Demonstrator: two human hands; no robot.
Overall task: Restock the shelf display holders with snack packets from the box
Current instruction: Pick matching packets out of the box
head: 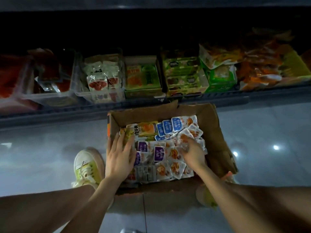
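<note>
An open cardboard box (212,132) stands on the floor below the shelf, full of small snack packets: blue ones (170,126) at the back, purple ones (159,153) in the middle, orange-printed ones (176,167) at the front. My left hand (120,155) lies flat with straight fingers on the packets at the box's left side. My right hand (191,152) is in the box on the right, its fingers curled round several clear orange-printed packets. On the shelf stand display holders: a clear bin (101,78) with white and red packets, and green cartons (143,78).
The low shelf's front edge (117,108) runs just behind the box. More holders with red packets (48,73) sit left, orange bags (262,64) right. My shoes (87,165) stand either side of the box on a glossy tiled floor.
</note>
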